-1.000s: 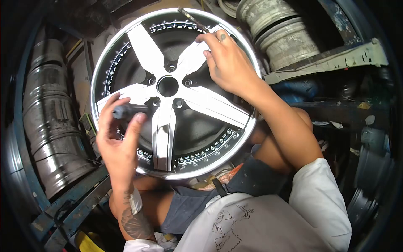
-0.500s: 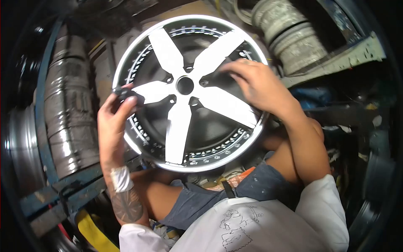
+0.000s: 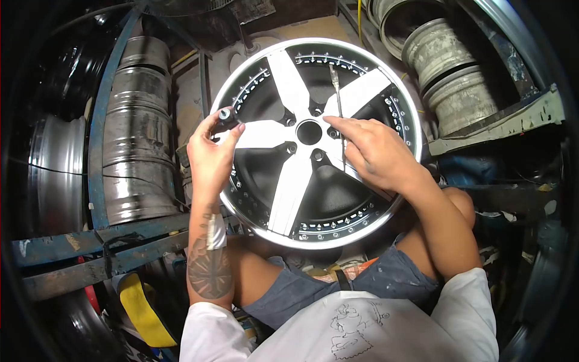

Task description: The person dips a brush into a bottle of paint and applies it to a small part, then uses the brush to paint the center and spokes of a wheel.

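Note:
A large wheel rim (image 3: 289, 201) with white spokes and a bright outer lip lies in front of me, small bolts around its edge. My left hand (image 3: 212, 148) pinches a small dark cylindrical piece (image 3: 225, 116) over the rim's left edge. Over the right half of the wheel is my right hand (image 3: 375, 151), its index finger pointing at the hub beside the round centre hole (image 3: 309, 132). A thin metal rod (image 3: 338, 96) runs across the spokes and passes by the fingers of that hand; whether they grip it cannot be made out.
Stacked metal rims (image 3: 137, 127) stand on a blue rack (image 3: 108, 120) at the left. More dusty rims (image 3: 461, 99) are at the upper right, above a pale metal beam (image 3: 494, 123). A yellow item (image 3: 142, 311) hangs at the lower left.
The view has shifted, so the wheel appears farther right. The thin rod now shows beside my right hand. My left hand still holds the dark piece, its round end now facing the camera.

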`<state>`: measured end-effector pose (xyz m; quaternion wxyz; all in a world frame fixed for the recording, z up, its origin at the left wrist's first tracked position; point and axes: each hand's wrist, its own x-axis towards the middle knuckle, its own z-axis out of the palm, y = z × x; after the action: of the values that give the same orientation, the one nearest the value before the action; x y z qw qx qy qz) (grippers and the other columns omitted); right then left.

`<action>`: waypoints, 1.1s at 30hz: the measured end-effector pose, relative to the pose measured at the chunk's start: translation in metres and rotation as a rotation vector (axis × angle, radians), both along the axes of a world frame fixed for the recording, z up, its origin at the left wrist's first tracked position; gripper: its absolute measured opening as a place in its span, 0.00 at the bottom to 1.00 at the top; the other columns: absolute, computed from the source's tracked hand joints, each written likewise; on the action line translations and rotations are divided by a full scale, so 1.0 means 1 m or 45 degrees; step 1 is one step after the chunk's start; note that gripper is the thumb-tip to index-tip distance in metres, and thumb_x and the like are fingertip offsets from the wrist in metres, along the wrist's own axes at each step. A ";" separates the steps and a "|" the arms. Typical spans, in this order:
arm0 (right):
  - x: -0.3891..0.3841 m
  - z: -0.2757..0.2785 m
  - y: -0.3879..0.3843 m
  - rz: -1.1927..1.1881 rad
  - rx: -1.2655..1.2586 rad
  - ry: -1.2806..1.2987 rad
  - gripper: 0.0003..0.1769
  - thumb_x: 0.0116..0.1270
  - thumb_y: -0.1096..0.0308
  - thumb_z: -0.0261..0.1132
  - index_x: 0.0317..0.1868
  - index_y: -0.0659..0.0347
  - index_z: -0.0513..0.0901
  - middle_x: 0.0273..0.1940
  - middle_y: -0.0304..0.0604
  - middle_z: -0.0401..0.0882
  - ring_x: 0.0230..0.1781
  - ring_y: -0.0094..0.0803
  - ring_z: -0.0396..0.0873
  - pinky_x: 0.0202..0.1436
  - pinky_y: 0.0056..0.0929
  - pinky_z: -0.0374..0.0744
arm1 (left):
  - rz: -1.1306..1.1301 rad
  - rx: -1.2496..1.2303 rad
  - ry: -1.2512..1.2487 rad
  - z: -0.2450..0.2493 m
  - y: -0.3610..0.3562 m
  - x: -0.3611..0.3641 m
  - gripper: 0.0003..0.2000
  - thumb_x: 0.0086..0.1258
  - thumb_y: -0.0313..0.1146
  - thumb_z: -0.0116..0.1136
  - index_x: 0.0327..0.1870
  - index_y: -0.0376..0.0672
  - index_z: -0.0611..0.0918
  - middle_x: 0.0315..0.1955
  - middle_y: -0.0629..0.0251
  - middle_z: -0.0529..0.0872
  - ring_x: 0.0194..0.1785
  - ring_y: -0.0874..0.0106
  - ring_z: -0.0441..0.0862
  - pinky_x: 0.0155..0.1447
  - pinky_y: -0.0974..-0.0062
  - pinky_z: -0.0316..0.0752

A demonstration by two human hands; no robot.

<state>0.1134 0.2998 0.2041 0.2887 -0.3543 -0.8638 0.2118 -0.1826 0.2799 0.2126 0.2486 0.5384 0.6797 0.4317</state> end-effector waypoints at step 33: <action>-0.001 -0.010 0.001 0.120 -0.026 -0.186 0.25 0.54 0.80 0.64 0.54 0.58 0.82 0.44 0.49 0.86 0.46 0.43 0.84 0.56 0.38 0.78 | -0.007 -0.101 -0.538 0.005 0.004 -0.029 0.20 0.64 0.32 0.72 0.55 0.34 0.83 0.40 0.65 0.88 0.43 0.79 0.83 0.51 0.81 0.75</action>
<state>0.1126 0.3006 0.1938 0.2110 -0.3307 -0.8961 0.2077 -0.2118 0.2837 0.2179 0.4077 0.4276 0.6273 0.5073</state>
